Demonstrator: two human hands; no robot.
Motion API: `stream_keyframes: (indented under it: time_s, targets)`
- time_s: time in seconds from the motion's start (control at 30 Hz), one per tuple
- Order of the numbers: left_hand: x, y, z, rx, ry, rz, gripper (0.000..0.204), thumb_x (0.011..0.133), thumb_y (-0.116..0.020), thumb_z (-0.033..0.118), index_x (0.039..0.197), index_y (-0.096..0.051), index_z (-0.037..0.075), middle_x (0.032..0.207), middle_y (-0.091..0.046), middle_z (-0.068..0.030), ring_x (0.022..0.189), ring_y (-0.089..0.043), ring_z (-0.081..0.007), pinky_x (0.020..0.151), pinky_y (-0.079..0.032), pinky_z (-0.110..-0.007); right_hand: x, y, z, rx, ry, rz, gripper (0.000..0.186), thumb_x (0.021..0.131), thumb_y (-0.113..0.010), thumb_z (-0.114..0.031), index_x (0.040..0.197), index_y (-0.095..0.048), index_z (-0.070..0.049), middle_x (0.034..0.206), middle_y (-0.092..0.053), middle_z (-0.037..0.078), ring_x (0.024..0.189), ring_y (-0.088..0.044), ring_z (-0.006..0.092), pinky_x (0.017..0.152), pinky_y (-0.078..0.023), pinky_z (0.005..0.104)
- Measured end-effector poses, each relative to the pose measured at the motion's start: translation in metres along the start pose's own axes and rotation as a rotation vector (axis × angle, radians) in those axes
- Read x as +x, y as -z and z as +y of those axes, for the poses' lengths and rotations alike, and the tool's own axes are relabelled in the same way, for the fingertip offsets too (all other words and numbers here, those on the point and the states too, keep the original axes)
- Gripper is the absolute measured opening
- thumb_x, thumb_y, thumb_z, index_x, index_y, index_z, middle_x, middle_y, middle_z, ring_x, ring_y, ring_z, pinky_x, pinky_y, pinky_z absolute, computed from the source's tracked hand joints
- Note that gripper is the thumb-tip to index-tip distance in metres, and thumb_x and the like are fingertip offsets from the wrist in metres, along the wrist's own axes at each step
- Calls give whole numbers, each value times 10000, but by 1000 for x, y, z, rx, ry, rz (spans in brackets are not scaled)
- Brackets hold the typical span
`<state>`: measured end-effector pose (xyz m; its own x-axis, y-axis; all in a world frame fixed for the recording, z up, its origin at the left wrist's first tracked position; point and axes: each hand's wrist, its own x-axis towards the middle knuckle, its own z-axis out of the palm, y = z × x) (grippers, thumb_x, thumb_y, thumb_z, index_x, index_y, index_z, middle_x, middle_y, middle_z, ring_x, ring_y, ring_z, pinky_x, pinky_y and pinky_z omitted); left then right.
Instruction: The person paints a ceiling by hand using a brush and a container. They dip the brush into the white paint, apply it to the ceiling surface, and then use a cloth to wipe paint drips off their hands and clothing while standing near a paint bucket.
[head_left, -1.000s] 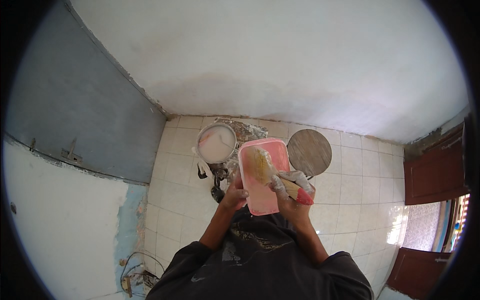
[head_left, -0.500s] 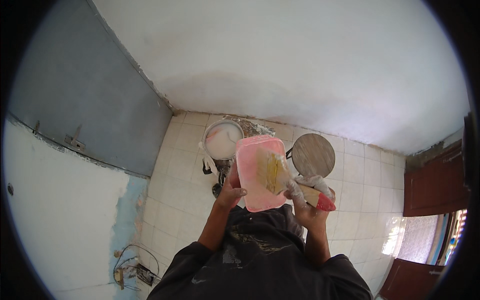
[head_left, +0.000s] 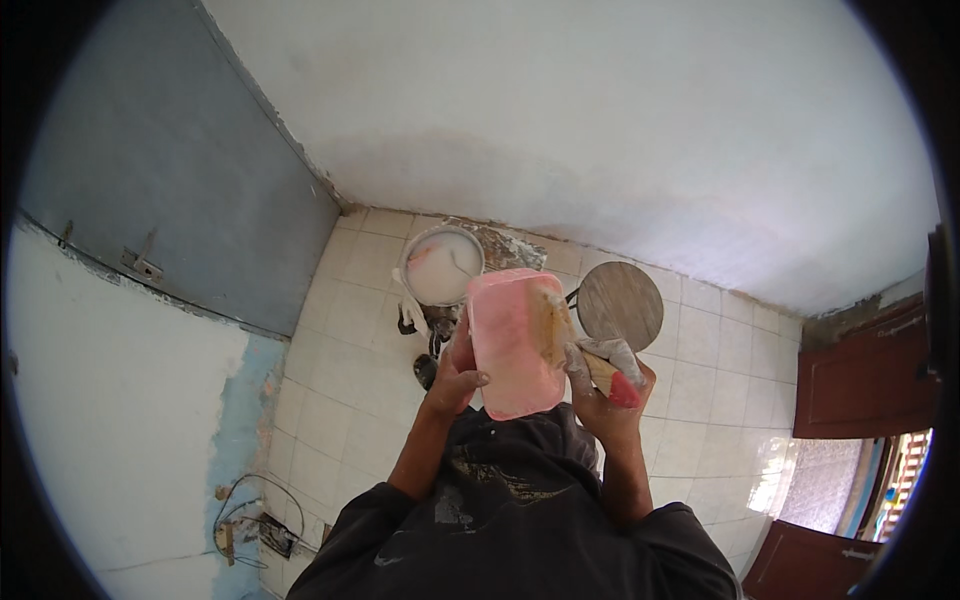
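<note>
My left hand (head_left: 450, 385) grips a pink plastic tray (head_left: 500, 350) by its left side, thumb over the rim. In my right hand (head_left: 610, 390), whose fingers are smeared white, is a wide paintbrush (head_left: 548, 325) with a pale wooden handle and red tip. Its pale yellowish bristles lie at the right inner side of the tray, which has pale wet residue. Behind and left of the tray stands a round bucket (head_left: 405, 265) of whitish liquid, with dark items and a pale cloth beside it.
A round wooden-topped stool (head_left: 620, 305) stands right of the tray on the tiled floor (head_left: 700, 390). A white wall (head_left: 600, 130) rises behind, a grey door (head_left: 170, 170) at left. Wires (head_left: 240, 510) lie low at left; dark red shutters (head_left: 855, 370) hang at right.
The brush has shifted toward the tray's right side, more upright in angle, while the tray has moved slightly up and left in view. Both hands keep their holds.
</note>
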<state>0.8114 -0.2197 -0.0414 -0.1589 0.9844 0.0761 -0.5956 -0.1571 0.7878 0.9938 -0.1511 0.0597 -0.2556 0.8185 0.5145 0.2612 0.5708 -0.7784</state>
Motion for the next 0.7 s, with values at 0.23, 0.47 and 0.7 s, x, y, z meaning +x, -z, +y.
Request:
stream_keyframes:
  time_s: [0.23,0.47,0.7]
  targets:
    - [6,-5,-6,-20,24,-11,1132,584,-749,146,1471,-50,66,1441,-307,-97,1310,-330,-214,1071,-277,-363,-14,-21,24,92,-125,-102,116,721,-713,-75,783,-628,-24,716,-647,115,623,-654,258,559,-503,313]
    - [10,-5,-7,32,11,48,1100,584,-750,163,1462,-98,52,1419,-334,-103,1299,-345,-217,1063,-295,-367,0,-2,23,-22,-29,5,111,794,-690,-46,810,-599,15,668,-649,90,598,-641,135,563,-506,267]
    - [16,1,-9,-38,9,71,1007,575,-741,159,1421,-207,40,1354,-401,-95,1261,-388,-211,1052,-312,-359,-3,0,37,53,-64,-4,128,797,-686,-48,825,-583,25,723,-649,117,606,-648,156,563,-518,271]
